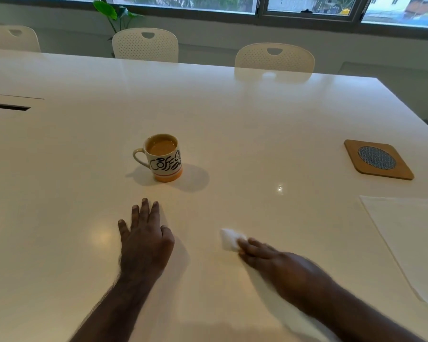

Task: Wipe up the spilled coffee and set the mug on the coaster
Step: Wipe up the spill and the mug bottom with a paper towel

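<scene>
Hands on a pale tabletop [232, 119], tissue underfingers.
Right hand [282, 265] fingers press a white tissue [229, 239] down; left hand [146, 240] lies flat, fingers spread. Mug [164, 157] stands well apart from coaster [378, 159].

Two bare arms come in from the bottom edge, and no sleeves show on them. The left forearm [109, 307] has short dark hairs along it. The left hand [146, 243] wears no ring, no watch and no glove, and its short nails can be seen. The right hand [277, 262] is blurry, so small things on it are hard to see. The right forearm [356, 314] has no band or watch on the part that shows.
</scene>
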